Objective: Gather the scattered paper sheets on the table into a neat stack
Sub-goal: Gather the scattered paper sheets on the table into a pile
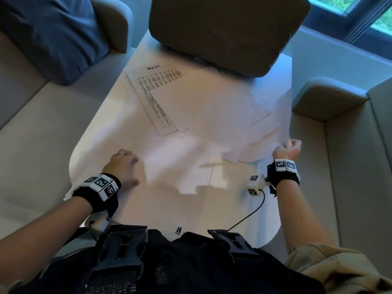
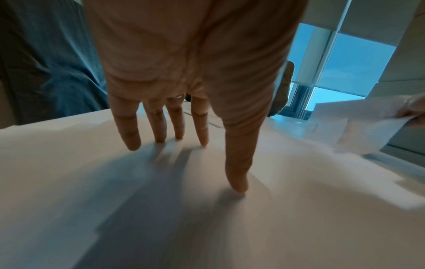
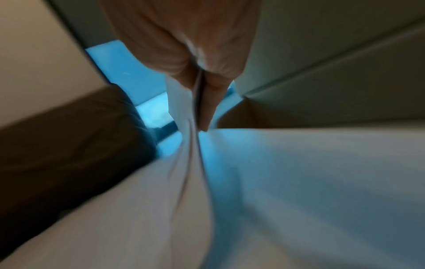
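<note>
Several white paper sheets lie scattered and overlapping on the white table (image 1: 99,128). A printed sheet (image 1: 158,96) with a heading and columns of text lies at the far left of the spread. My left hand (image 1: 125,166) (image 2: 202,127) rests on the near sheets (image 1: 174,172) (image 2: 299,191), fingers straight and tips pressing down. At the table's right edge my right hand (image 1: 288,148) (image 3: 204,94) pinches the edge of several sheets (image 1: 244,124) (image 3: 181,109) between thumb and fingers, lifting that side off the table. The left wrist view also shows these raised sheets (image 2: 349,125).
A brown cushion (image 1: 222,32) sits over the far end of the table. A blue pillow (image 1: 53,35) lies on the beige sofa at the left. A sofa armrest (image 1: 322,98) stands close to the table's right edge. A window (image 1: 364,9) is at the far right.
</note>
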Action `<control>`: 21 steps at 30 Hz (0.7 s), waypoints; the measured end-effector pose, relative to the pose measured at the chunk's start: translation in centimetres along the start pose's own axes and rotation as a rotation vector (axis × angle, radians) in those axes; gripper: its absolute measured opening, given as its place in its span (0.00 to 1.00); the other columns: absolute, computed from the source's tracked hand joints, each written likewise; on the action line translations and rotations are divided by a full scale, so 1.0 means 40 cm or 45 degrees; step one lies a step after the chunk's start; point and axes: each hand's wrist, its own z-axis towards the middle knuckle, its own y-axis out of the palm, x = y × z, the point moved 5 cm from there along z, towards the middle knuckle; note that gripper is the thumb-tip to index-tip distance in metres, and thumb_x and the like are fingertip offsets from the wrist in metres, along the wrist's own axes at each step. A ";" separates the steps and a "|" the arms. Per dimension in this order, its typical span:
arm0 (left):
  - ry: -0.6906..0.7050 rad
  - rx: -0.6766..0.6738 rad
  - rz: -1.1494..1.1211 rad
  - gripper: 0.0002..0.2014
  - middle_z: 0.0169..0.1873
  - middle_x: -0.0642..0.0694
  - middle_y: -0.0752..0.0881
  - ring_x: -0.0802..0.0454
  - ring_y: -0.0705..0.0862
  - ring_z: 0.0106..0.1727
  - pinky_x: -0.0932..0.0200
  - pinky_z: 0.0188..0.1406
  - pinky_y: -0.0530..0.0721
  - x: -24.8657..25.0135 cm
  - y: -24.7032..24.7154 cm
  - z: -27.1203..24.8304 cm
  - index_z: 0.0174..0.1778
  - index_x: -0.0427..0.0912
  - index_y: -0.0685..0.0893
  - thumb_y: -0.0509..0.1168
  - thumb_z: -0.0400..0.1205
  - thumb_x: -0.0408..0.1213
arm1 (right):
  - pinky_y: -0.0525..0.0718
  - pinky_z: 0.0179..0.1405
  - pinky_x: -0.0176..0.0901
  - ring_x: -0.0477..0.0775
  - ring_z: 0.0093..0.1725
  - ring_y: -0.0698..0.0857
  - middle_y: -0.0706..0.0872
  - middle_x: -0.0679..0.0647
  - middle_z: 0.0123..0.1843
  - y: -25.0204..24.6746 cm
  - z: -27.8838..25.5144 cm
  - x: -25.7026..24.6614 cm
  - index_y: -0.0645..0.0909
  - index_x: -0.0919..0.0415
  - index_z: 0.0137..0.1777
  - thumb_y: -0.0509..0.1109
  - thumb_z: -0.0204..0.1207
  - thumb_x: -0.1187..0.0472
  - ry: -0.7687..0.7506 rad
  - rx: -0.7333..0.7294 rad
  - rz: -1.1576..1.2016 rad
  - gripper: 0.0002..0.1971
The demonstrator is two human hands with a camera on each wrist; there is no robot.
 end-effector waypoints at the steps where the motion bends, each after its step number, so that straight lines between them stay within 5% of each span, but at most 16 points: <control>1: 0.010 0.000 -0.018 0.37 0.72 0.45 0.67 0.44 0.68 0.73 0.49 0.69 0.73 0.005 -0.007 0.004 0.68 0.48 0.76 0.80 0.63 0.45 | 0.79 0.43 0.43 0.56 0.45 0.80 0.82 0.55 0.43 -0.015 -0.007 -0.029 0.75 0.63 0.54 0.57 0.75 0.76 -0.048 0.030 0.022 0.13; 5: 0.038 0.057 -0.253 0.35 0.68 0.40 0.75 0.43 0.75 0.68 0.53 0.67 0.72 0.043 -0.039 0.017 0.69 0.42 0.75 0.79 0.68 0.46 | 0.74 0.64 0.38 0.59 0.62 0.83 0.85 0.61 0.63 -0.028 -0.056 -0.130 0.79 0.60 0.68 0.56 0.80 0.71 -0.354 0.007 0.044 0.20; 8: 0.059 0.120 -0.476 0.29 0.66 0.43 0.80 0.45 0.80 0.65 0.54 0.66 0.75 0.096 -0.073 0.014 0.67 0.41 0.77 0.75 0.73 0.48 | 0.67 0.72 0.30 0.59 0.72 0.78 0.79 0.64 0.71 -0.002 -0.146 -0.189 0.79 0.67 0.69 0.53 0.75 0.75 -0.727 -0.057 0.147 0.24; 13: 0.194 0.132 -0.645 0.19 0.59 0.47 0.85 0.49 0.84 0.58 0.56 0.62 0.77 0.194 -0.126 -0.003 0.62 0.43 0.81 0.58 0.84 0.53 | 0.72 0.74 0.40 0.53 0.69 0.79 0.82 0.63 0.67 0.044 -0.320 -0.242 0.81 0.70 0.66 0.58 0.69 0.84 -1.069 -0.258 0.354 0.27; 17: 0.115 -0.003 -1.167 0.32 0.56 0.46 0.87 0.46 0.87 0.53 0.46 0.60 0.80 0.227 -0.153 -0.001 0.58 0.45 0.81 0.44 0.82 0.67 | 0.73 0.68 0.25 0.40 0.61 0.80 0.87 0.59 0.60 0.086 -0.441 -0.262 0.85 0.68 0.61 0.66 0.66 0.83 -1.303 -0.528 0.340 0.24; 21: -0.015 0.030 -1.427 0.31 0.45 0.44 0.90 0.50 0.90 0.43 0.52 0.48 0.86 0.229 -0.186 -0.003 0.54 0.43 0.84 0.50 0.81 0.66 | 0.75 0.71 0.36 0.41 0.65 0.80 0.86 0.56 0.64 0.124 -0.531 -0.239 0.85 0.63 0.63 0.62 0.66 0.83 -1.427 -0.932 0.285 0.28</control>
